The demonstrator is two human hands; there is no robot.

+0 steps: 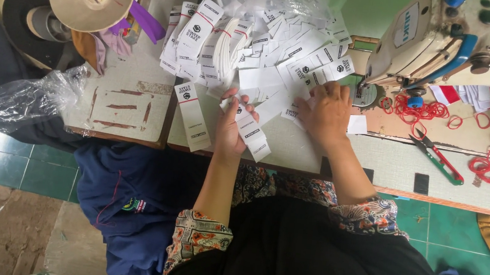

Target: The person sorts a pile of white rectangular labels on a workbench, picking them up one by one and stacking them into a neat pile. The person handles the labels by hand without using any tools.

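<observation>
A single white label [193, 115] lies on the table [293, 146] at left. The left hand [230, 128] pinches a small stack of labels [250, 131] between thumb and fingers. The right hand [326, 112] presses, fingers spread, on the loose label pile [268, 42]. Green-handled snips [436, 155] and red rubber bands [488, 165] lie farther right.

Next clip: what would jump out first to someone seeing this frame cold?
The heap of white fabric labels spread across the middle of the table. Just below it, the left hand holds a small stack of labels, while the right hand rests on the heap's edge. A sewing machine stands at upper right, with red rubber bands scattered beneath it.
</observation>
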